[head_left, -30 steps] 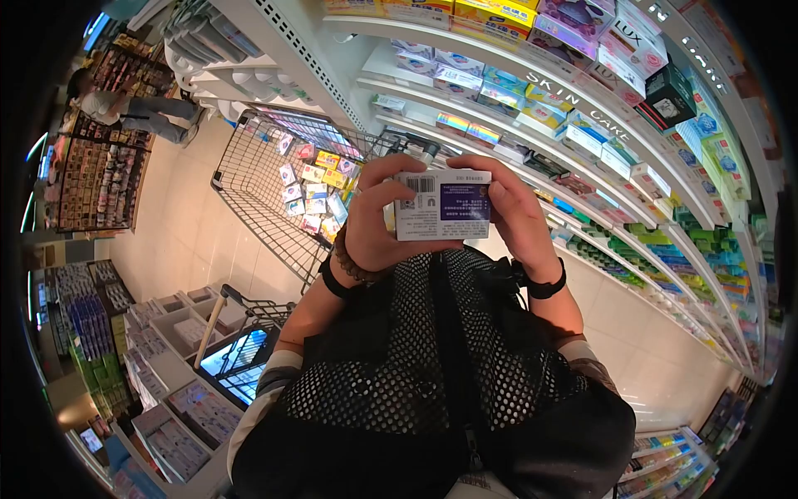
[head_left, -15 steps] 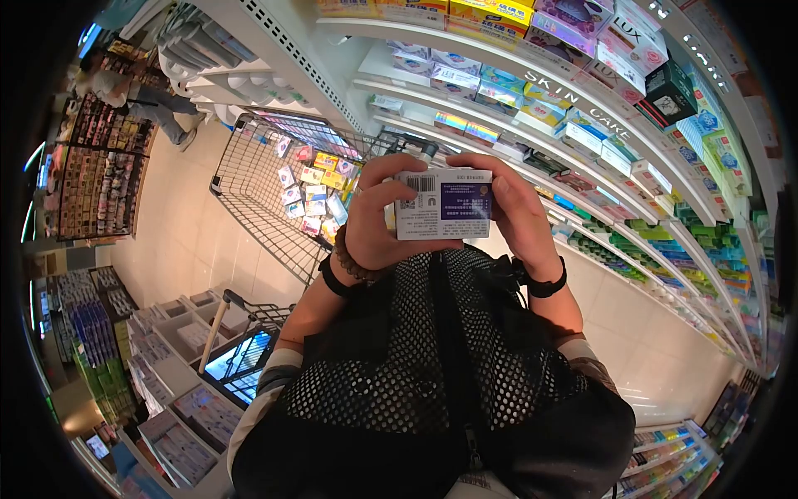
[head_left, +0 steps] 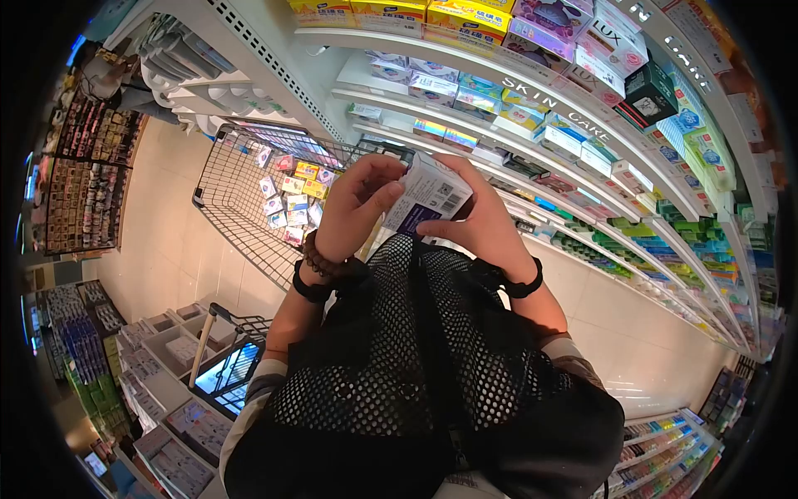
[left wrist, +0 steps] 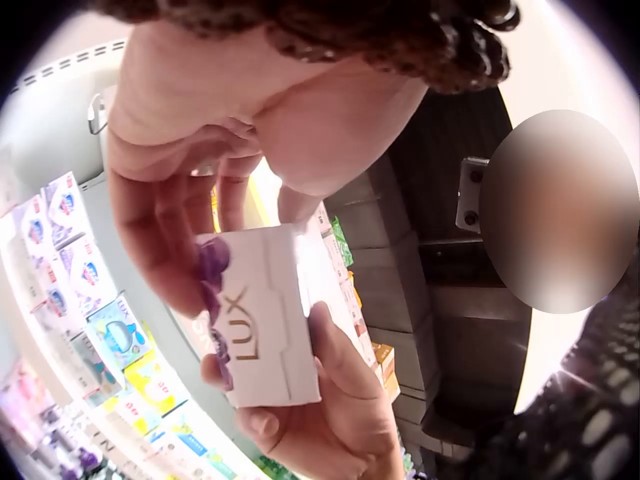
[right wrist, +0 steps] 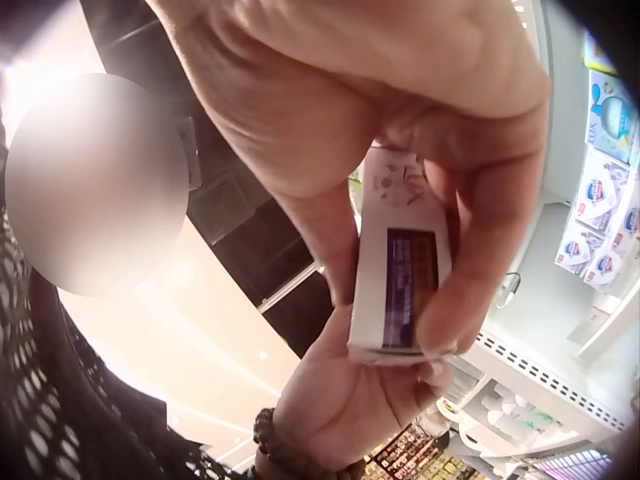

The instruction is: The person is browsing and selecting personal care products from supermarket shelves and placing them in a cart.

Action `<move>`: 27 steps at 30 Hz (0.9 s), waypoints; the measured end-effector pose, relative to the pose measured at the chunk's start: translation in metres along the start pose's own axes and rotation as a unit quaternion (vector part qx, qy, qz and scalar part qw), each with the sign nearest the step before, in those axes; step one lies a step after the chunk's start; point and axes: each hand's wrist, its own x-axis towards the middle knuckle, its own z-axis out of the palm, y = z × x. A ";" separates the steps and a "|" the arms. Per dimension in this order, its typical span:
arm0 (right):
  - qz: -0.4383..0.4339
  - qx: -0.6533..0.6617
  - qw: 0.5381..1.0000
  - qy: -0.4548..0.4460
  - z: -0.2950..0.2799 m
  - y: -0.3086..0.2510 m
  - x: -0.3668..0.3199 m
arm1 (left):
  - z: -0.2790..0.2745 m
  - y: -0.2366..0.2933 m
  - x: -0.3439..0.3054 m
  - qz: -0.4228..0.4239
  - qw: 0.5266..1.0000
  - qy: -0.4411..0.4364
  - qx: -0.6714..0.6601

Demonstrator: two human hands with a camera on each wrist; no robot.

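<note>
A small white LUX soap box [head_left: 434,190] is held between both hands in front of the chest, tilted in the head view. My right hand [head_left: 492,223] grips it, thumb across the face with the purple panel and fingers behind. At its other end, the thumb and fingers of my left hand [head_left: 342,214] are curled about the edge. In the left wrist view the LUX lettering and purple artwork of the soap box [left wrist: 262,320] show. The right wrist view has the narrow side of the soap box [right wrist: 372,260] between the right thumb and fingers.
A wire shopping cart [head_left: 241,191] holding several small boxes stands ahead on the left. Shelves [head_left: 465,123] of boxed soaps curve along the right. A black mesh bag [head_left: 432,349] hangs at the chest. Low display bins [head_left: 170,416] stand at the lower left.
The soap box has turned from level to tilted, its barcode swinging to the right. The right thumb has moved onto its printed face. The view has shifted, and the cart sits further left.
</note>
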 end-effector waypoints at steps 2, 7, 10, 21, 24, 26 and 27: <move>0.017 0.074 0.997 0.031 0.007 0.008 0.001 | 0.005 -0.003 0.002 -0.002 1.000 -0.002 0.012; -0.027 0.210 0.977 0.036 0.015 0.017 0.002 | 0.003 -0.011 -0.001 0.006 0.999 0.013 -0.051; -0.190 -0.118 0.974 0.046 0.018 0.003 -0.008 | 0.000 -0.014 -0.004 -0.016 0.986 0.071 -0.148; -0.395 -0.287 0.872 0.039 0.017 0.003 -0.013 | -0.011 -0.039 -0.003 -0.145 0.833 -0.174 -0.505; -0.389 -0.289 0.874 0.028 0.016 0.002 -0.011 | -0.008 -0.029 -0.005 -0.144 0.846 -0.141 -0.493; -0.260 -0.196 0.945 0.020 0.024 -0.007 -0.017 | -0.011 -0.023 -0.002 -0.089 0.869 -0.185 -0.451; -0.123 -0.096 0.988 0.013 0.027 -0.010 -0.018 | 0.000 0.012 -0.005 -0.120 0.940 -0.096 -0.305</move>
